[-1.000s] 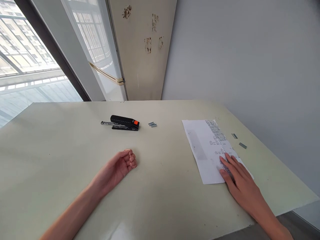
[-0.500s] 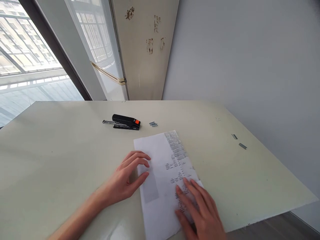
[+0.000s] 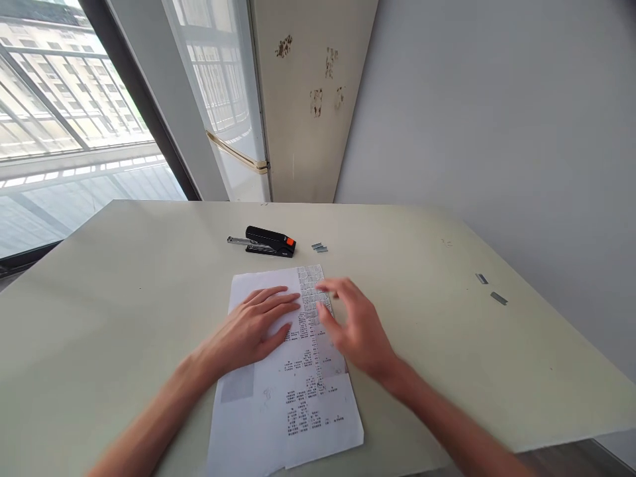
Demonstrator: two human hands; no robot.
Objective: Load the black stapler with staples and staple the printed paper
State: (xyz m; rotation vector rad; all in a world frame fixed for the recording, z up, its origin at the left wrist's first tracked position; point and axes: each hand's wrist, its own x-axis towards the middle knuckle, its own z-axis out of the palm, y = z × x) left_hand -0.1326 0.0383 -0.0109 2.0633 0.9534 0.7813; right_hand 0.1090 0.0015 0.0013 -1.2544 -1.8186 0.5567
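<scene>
Several printed sheets of paper (image 3: 278, 397) lie stacked on the table in front of me, slightly askew at the lower right. My left hand (image 3: 261, 322) rests flat on the upper part of the sheets, its fingers stretched out. At their upper right edge is my right hand (image 3: 355, 324), thumb and forefinger apart with nothing seen between them. Beyond the sheets lies a black stapler (image 3: 271, 242) with an orange patch, its metal staple tray sticking out to the left. Strips of staples (image 3: 319, 248) sit just right of the stapler.
Two more staple strips (image 3: 489, 289) lie near the right edge of the pale table (image 3: 422, 397). A fridge (image 3: 303, 152) with a gold-coloured handle stands behind the table. The grey wall (image 3: 487, 119) runs along the right, and a window (image 3: 69, 119) is at the left.
The sheets have shifted left and turned a little. My right hand has moved up from their lower part to the upper right edge. My left hand has flattened onto the paper.
</scene>
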